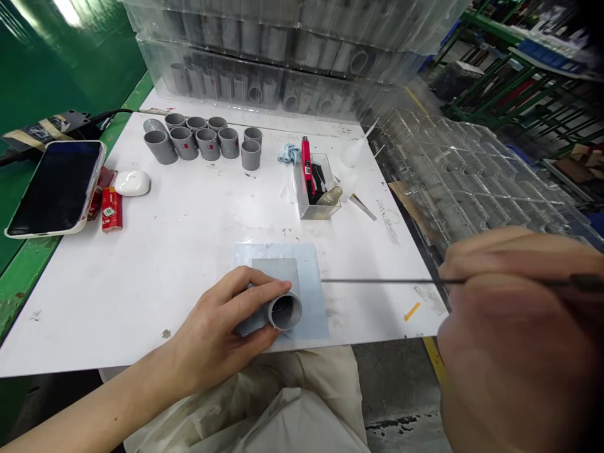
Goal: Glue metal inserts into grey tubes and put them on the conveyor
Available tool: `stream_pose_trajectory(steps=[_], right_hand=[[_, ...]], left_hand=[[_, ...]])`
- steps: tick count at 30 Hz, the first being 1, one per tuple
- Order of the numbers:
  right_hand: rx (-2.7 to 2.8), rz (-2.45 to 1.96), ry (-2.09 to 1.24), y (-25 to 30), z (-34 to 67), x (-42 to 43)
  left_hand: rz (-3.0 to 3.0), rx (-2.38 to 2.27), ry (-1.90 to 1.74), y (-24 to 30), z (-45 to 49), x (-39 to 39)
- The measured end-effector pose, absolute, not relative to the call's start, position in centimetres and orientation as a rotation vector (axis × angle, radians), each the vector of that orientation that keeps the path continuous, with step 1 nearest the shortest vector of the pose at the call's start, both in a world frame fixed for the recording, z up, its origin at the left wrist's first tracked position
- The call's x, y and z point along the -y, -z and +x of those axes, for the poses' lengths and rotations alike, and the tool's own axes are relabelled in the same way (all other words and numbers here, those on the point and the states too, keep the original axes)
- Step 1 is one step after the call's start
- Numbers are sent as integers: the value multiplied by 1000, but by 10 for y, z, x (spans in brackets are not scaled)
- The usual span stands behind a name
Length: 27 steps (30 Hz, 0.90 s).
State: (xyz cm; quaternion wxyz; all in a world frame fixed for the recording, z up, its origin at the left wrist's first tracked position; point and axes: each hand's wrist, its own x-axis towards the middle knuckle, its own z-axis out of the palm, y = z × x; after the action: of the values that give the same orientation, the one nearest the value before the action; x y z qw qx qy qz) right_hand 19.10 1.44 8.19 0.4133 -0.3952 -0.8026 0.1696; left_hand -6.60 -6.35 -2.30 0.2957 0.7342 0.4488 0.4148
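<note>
My left hand (221,327) is wrapped round a short grey pipe fitting (284,310), holding it on its side over a pale blue mat (311,277) near the table's front edge, with its open end facing right. My right hand (514,333) is close to the camera and blurred, its fingers closed on a thin dark rod (377,280) that points left toward the fitting, its tip stopping short above the mat.
Several grey fittings (202,141) stand at the back of the white table (189,220). A phone (56,185), a red lighter (111,211) and a white case (132,182) lie at the left. A clear box with a red tool (315,182) sits mid-table; clear trays (453,182) stand at the right.
</note>
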Motion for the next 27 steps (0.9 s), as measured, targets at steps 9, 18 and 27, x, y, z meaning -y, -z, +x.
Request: stream_pose_trajectory(steps=[9,18,27], right_hand=[[1792,-1054,-71,-66,166,-94],[2039,-1264,-101,-49,166,-118],[1805,-1248,-227,-19,195,-86]], left_hand=[[1812,-1344,-1065,22,-71,63],[2034,-1591,-687,-5,-91,64],[2103,-1637,-351,-14,-92,65]])
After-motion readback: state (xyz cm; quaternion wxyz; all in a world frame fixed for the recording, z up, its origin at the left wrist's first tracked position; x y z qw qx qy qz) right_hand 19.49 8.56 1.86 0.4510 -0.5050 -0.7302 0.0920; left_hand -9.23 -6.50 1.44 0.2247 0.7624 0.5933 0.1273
